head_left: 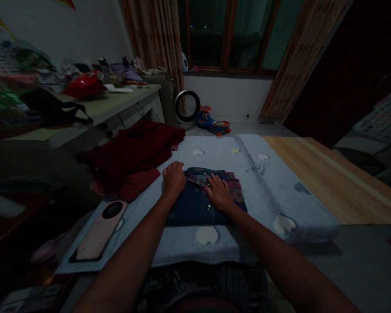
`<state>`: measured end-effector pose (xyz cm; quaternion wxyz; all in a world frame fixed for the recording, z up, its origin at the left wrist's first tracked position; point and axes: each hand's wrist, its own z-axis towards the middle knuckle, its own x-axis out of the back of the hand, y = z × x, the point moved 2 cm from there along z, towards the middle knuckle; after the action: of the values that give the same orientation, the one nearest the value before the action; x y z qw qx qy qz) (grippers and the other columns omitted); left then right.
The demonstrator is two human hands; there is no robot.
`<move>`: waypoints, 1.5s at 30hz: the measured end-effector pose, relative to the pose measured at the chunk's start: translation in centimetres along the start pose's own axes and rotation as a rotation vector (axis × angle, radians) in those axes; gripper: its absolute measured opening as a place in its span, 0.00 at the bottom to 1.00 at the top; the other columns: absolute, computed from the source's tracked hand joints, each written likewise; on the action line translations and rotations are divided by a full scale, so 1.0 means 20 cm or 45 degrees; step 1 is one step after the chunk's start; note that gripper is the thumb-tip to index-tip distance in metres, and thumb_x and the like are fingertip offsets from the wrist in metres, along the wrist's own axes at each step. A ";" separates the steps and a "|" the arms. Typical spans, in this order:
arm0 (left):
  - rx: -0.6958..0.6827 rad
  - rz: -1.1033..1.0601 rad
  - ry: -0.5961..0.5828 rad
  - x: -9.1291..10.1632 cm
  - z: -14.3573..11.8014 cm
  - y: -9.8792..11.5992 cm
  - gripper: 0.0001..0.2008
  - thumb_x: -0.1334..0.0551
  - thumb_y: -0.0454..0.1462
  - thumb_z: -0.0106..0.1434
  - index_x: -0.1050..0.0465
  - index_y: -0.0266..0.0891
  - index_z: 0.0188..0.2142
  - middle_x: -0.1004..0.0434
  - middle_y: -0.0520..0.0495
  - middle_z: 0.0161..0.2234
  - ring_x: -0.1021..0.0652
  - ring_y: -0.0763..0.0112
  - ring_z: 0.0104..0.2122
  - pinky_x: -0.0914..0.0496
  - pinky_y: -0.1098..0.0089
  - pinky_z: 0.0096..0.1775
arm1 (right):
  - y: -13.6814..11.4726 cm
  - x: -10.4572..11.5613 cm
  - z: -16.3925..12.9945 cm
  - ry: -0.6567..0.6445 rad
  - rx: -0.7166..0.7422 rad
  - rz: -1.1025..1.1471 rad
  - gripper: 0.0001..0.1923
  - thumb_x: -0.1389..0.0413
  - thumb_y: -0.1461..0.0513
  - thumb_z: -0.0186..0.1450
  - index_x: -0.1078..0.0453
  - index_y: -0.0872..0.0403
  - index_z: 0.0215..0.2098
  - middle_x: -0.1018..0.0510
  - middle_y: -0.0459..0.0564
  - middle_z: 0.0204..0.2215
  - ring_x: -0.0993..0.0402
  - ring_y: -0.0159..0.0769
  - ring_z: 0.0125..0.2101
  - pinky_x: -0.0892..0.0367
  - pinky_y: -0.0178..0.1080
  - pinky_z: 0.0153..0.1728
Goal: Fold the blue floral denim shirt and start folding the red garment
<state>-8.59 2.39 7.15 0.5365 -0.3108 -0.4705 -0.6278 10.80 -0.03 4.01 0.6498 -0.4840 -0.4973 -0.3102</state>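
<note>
My left hand (173,177) presses flat, fingers curled over the left edge of a folded dark denim garment (198,204); my right hand (219,192) lies open and flat on top, holding nothing. The garment sits mid-way on a soft pale blue blanket (273,182), with bare blanket all round. A red cloth (133,152) lies heaped to the left, and a phone (99,230) lies near the blanket's left edge.

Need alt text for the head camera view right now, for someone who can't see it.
In a dim room, both hands press flat on a folded dark denim garment lying on a pale blue blanket: left hand on its upper left corner, right hand on its middle. A dark red garment and a phone lie to the left.
</note>
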 end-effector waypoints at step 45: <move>-0.226 -0.122 -0.425 -0.19 -0.23 0.20 0.30 0.58 0.50 0.71 0.48 0.40 0.66 0.52 0.42 0.69 0.51 0.58 0.68 0.52 0.55 0.64 | 0.40 0.02 0.24 0.001 -0.337 0.010 0.38 0.66 0.42 0.70 0.53 0.56 0.69 0.51 0.56 0.68 0.58 0.48 0.67 0.59 0.56 0.63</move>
<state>-3.34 -0.38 3.06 0.3909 -0.4340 -0.5102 -0.6314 16.28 7.14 2.01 0.5815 -0.5673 -0.4501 -0.3708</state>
